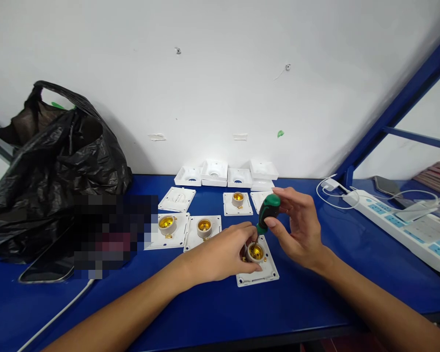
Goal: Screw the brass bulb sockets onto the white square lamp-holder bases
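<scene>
Closed around the green and black handle of a screwdriver point(269, 211) is my right hand point(300, 230). The screwdriver tilts slightly, its shaft pointing down into a lamp socket point(255, 252) with a brass-coloured inside. That socket sits on a square white base plate point(258, 279) lying on the table. My left hand point(229, 252) grips the socket from its left side, with the thumb in front and the fingertips near the screwdriver's shaft. The screwdriver's tip is hidden inside the socket.
More plates with sockets point(204, 228) lie left and behind. Several white square covers point(214, 170) stand along the wall. A black plastic bag point(66, 151) and a phone point(47, 266) are at left. A power strip point(399, 227) with white cables lies at right, beside a blue frame point(396, 98).
</scene>
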The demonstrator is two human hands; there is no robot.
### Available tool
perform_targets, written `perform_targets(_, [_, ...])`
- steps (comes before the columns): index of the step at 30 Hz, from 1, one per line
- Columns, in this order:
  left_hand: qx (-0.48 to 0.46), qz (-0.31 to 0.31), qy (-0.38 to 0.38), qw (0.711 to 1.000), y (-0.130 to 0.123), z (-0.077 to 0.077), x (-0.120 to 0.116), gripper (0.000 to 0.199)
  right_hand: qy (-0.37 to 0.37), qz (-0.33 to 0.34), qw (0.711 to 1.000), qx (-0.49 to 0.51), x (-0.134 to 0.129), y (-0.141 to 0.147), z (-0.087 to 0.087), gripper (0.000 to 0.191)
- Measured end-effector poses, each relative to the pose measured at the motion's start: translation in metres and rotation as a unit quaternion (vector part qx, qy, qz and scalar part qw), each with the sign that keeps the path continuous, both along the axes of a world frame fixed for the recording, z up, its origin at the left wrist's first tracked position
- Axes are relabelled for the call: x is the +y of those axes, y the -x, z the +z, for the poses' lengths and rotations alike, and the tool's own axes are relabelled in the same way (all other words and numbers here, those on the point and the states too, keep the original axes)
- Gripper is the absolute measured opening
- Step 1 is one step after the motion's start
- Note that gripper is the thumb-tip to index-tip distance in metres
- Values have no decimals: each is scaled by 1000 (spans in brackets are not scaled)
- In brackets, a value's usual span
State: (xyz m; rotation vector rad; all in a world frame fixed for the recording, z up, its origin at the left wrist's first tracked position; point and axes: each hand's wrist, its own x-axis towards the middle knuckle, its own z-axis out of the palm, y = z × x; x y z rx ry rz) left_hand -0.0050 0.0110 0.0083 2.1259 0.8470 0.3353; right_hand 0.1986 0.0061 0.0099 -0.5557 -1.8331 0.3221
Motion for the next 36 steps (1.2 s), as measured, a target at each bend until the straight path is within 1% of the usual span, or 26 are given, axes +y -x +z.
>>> perform_targets(4, [2,-5,1,1000,0,1,0,36,27,25,999,-11,-2,0,-2,54])
perform_targets(8, [-3,-9,2,1000,0,0,0,36,39,30,999,-12,-3,-1,-1,50])
perform_targets(14, [-10,-11,-6,1000,0,0,0,36,39,30,999,-18,-2,1,3,52])
perform_targets(18, [-3,-1,-3,1000,0,0,0,33,11,26,1000,1,0,2,2,55])
perform_targets(24, [3,-9,-6,1000,0,2,0,35,58,20,998,-16,-4,1,0,51])
perform_targets(26, [3,-5,-7,1000,0,1,0,34,45,23,999,-1,-4,2,2,51])
perform_targets(29, [4,3,0,1000,0,1,0,35,4,15,999,30,-1,4,5,54])
perform_targets(31, [2,4,5,1000,0,1,-1,34,-15,9,999,30,0,4,5,56])
perform_targets(33, [0,1,4,1000,0,1,-1,35,-17,20,999,21,0,3,5,54])
perform_targets(36, [-6,-5,-5,1000,0,2,-1,39,7,43,999,3,-2,1,2,50])
